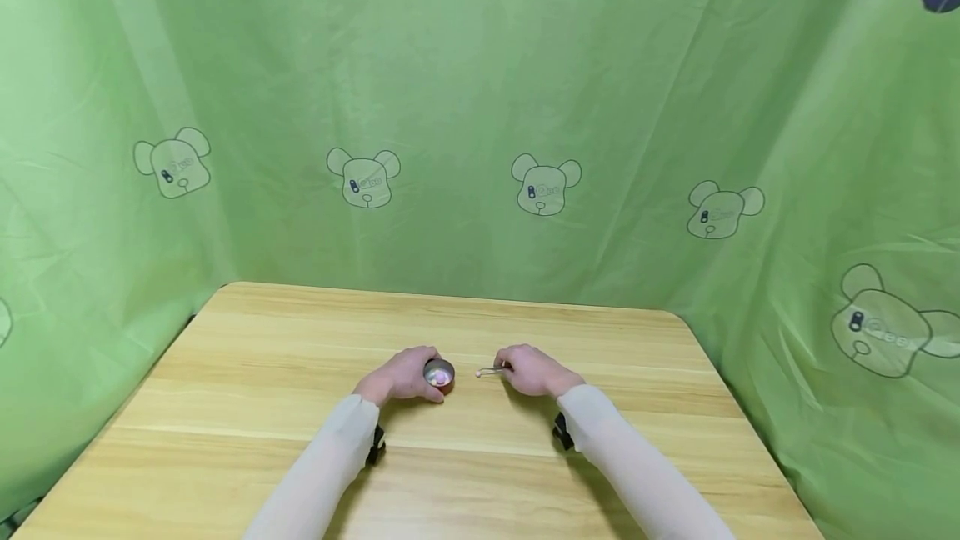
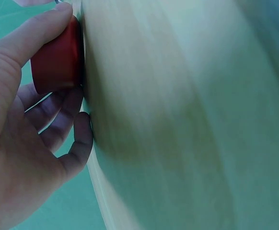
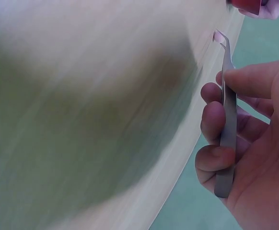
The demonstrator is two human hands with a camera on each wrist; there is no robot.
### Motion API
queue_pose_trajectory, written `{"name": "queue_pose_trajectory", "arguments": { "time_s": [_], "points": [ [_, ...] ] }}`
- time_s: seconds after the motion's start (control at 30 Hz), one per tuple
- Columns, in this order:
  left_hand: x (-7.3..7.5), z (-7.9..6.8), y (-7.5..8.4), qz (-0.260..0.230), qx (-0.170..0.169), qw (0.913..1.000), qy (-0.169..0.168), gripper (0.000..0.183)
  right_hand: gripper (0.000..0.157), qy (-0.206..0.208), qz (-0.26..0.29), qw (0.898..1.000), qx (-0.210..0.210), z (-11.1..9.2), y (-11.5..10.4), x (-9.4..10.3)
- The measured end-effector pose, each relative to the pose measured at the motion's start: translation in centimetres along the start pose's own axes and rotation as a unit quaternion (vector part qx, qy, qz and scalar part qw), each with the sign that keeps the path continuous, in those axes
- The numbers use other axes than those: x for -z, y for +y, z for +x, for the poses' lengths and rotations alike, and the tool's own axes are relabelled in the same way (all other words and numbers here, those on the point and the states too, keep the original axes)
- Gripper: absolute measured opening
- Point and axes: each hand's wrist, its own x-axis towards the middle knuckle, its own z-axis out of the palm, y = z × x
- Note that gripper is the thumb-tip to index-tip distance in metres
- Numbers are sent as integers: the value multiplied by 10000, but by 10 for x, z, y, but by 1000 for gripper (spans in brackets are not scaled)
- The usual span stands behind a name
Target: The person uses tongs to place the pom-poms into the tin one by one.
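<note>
My left hand (image 1: 403,375) is curled around a small round red tin (image 2: 58,64), thumb on one side and fingers on the other. The tin stands upright on the table, and small pastel pieces (image 1: 438,377) show inside it. To its right, my right hand (image 1: 531,371) holds grey metal tweezers (image 3: 229,120) with bent tips, between thumb and fingers. At those tips is a tiny pink piece (image 3: 218,37), low over the tabletop; whether it touches the wood I cannot tell. The tips point left, toward the tin, with a short gap between.
Both hands work at the middle of a light wooden table (image 1: 262,340) with rounded far corners. A green curtain (image 1: 450,90) printed with bear heads hangs behind and at both sides. Dark wrist cameras show under the left sleeve (image 1: 330,448) and the right sleeve (image 1: 622,448).
</note>
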Motion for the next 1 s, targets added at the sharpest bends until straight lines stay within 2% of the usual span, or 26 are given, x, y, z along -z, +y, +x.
{"name": "queue_pose_trajectory", "arguments": {
  "time_s": [0.5, 0.8, 1.0],
  "points": [
    [0, 1, -1, -22, 34, 10000, -25, 51, 9, 58, -134, 9996, 260, 2, 0, -2],
    [0, 0, 0, -38, 43, 10000, -21, 50, 10, 253, -275, 9976, 588, -2, 2, -1],
    [0, 0, 1, -40, 70, 10000, -9, 50, 11, 361, -199, 9975, 572, -5, 3, 1]
  ]
}}
